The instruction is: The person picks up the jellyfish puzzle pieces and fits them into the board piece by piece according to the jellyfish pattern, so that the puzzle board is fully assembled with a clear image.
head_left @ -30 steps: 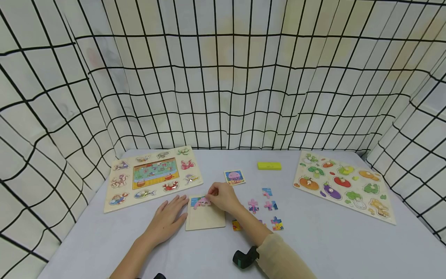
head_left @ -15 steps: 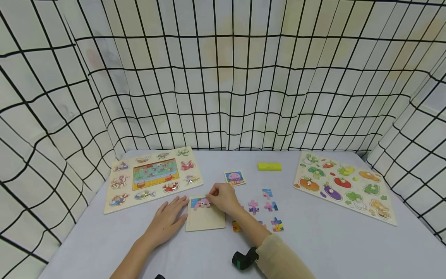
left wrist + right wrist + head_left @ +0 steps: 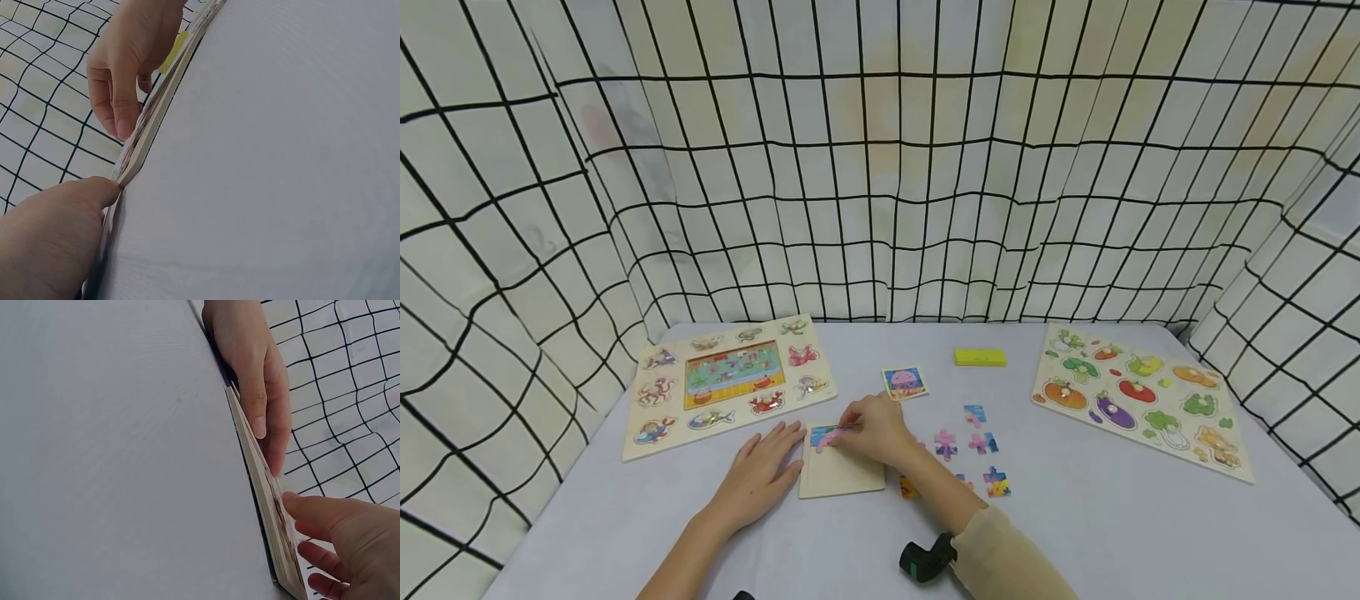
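Note:
In the head view a small square wooden puzzle board (image 3: 842, 479) lies on the table. Its upper left corner holds pink and blue puzzle pieces (image 3: 822, 435). My left hand (image 3: 763, 473) lies flat beside the board, fingers spread, thumb at its left edge. Over the board's top row, my right hand (image 3: 874, 427) pinches a puzzle piece, mostly hidden by the fingers. The left wrist view shows the right hand (image 3: 134, 56) reaching down to the board (image 3: 150, 134) from above. Both hands meet the board's edge in the right wrist view.
Several loose puzzle pieces (image 3: 946, 444) lie right of the board, some partly behind the right forearm. A small octopus picture card (image 3: 905, 382) and a yellow block (image 3: 980, 357) lie farther back. Large puzzle boards flank them, sea animals (image 3: 662, 417) left and vegetables (image 3: 1150, 412) right.
My right hand has shifted slightly left and its fingers now cover more of the pink pieces in the top row. The left hand has stayed in place.

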A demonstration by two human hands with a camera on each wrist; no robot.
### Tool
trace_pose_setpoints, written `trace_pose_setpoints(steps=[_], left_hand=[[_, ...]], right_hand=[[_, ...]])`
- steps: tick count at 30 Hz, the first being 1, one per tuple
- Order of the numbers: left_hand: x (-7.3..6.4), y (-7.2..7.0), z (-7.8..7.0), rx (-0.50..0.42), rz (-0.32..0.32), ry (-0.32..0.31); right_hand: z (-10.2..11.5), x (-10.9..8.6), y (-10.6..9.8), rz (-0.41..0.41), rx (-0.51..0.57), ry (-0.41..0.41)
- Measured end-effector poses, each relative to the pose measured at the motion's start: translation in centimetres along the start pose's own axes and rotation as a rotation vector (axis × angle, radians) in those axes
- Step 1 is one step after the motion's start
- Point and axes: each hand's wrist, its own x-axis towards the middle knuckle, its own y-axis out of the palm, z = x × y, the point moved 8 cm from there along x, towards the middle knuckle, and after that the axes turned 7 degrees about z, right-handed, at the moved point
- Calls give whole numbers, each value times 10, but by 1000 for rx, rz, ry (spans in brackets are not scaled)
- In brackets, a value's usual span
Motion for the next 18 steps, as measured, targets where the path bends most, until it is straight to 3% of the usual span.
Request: trace_pose_setpoints(steps=[6, 18], left_hand=[[-1, 0, 1, 1, 1, 0], [0, 0, 0, 1, 4, 7]], right_hand=[[5, 1, 7, 55, -136, -59], [7, 1, 4, 32, -125, -82]])
